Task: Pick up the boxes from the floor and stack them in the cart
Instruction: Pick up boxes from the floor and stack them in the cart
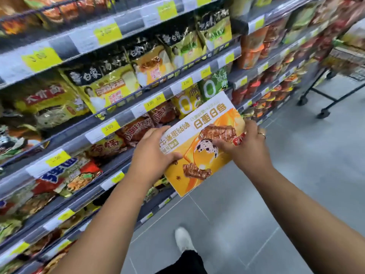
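Note:
I hold a flat orange and white box [205, 123] printed with snack pictures, tilted, at mid-height in front of the shelves. My left hand [152, 155] grips its left edge, thumb on the printed face. On the right side, my right hand [248, 149] clasps the box, its thumb pressing the face; a ring shows on one finger. A black wire cart [333, 62] on castors stands down the aisle at the upper right, some way beyond the box.
Tall store shelves [118, 119] packed with noodle and snack bags, with yellow price tags, run along the whole left side. Grey tiled floor [296, 184] stretches to the right. My white shoe [183, 240] and dark trouser leg show at the bottom.

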Available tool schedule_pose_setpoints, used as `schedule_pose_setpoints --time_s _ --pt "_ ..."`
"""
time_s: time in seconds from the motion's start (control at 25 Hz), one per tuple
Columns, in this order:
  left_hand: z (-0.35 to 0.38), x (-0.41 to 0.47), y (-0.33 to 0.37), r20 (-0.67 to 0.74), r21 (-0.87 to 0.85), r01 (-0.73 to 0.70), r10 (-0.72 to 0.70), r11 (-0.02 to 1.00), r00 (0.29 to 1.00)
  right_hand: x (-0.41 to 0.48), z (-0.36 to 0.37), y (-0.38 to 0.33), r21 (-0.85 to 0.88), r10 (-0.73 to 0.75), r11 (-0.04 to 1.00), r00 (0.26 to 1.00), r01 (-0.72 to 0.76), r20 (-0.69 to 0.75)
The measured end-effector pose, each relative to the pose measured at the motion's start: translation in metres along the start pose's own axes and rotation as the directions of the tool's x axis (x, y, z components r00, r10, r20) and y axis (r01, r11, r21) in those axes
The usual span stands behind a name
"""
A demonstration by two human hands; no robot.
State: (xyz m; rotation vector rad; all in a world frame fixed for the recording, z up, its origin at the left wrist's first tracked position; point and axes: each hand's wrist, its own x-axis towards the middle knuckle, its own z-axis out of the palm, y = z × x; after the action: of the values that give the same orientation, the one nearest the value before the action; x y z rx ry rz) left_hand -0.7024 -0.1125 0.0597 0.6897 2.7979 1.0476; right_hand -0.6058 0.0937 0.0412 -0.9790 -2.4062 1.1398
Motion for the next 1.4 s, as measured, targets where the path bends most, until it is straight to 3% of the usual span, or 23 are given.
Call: schedule_pose_setpoints --time_s 0.32,0.68,0.88,1.12,1.4 --pt "0.124 0.171 0.097 0.204 -0.093 -0.22 0.235 0.971 0.951 0.136 -0.072 0.076 0.041 0.246 0.969 0.942 -0.243 -0.23" --pt "0.264 0.322 0.246 0.392 -0.197 -0.408 0.453 0.891 0.801 0.277 -0.175 0.168 0.156 0.422 0.904 0.778 -0.397 -0.466" --pt "0.352 0.381 0.335 0.424 -0.212 -0.446 0.493 0.87 0.759 0.358 -0.25 0.23 0.202 0.466 0.883 0.742 -0.424 -0.482" --pt "0.435 0.455 0.437 0.432 -0.216 -0.463 0.509 0.86 0.745 0.46 -0.336 0.285 0.172 0.456 0.887 0.756 -0.428 -0.47" --pt "0.532 0.578 0.53 0.459 -0.21 -0.5 0.536 0.84 0.708 0.61 -0.397 0.349 0.178 0.488 0.868 0.733 -0.463 -0.474"
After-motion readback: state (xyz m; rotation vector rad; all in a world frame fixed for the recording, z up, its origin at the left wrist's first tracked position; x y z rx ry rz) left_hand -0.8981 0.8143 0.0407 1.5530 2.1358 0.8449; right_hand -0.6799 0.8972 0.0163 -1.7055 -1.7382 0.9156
